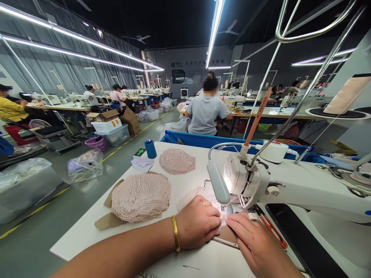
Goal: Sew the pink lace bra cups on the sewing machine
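Pale-pink openwork lace piece (189,195) lies on the white tabletop (95,236) at the head of the white sewing machine (304,185), partly under the L hand (199,222), its near edge btwn the L fingertips & those of the R hand (255,235). L hand's fingers are curled down on the lace, R hand's are stretched out nearly flat at its edge; can't tell if either pinches it. L of the hands, a pale-pink lace stack (142,197) sits w/ a smaller pale-pink lace pile (177,161) behind.
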